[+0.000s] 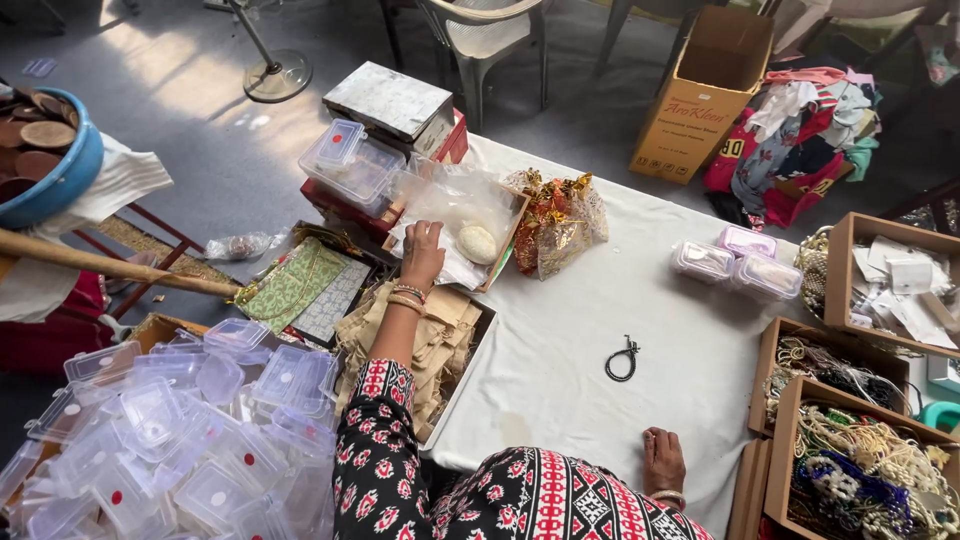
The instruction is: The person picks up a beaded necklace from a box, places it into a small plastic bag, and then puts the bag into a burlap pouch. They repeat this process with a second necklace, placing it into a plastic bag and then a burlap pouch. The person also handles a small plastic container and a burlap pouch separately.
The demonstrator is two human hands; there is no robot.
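On the white cloth, one black cord, three lidded tubs; right hand flat, left hand's grip unclear.

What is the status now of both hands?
Left hand reaching into shallow tray with clear plastic wrap, beside round white lump. Right hand flat on white cloth, empty. Black cord loop lies apart.

Left arm extended forward and away from the body, sleeved in a black, red and white print to just past the elbow, the forearm bare and bangles at the wrist. Left hand seen from the back, palm down, fingers curled loosely downward at the far end of the reach. Right hand close to the body, palm down and flat, fingers together and pointing forward, a bangle at the wrist.
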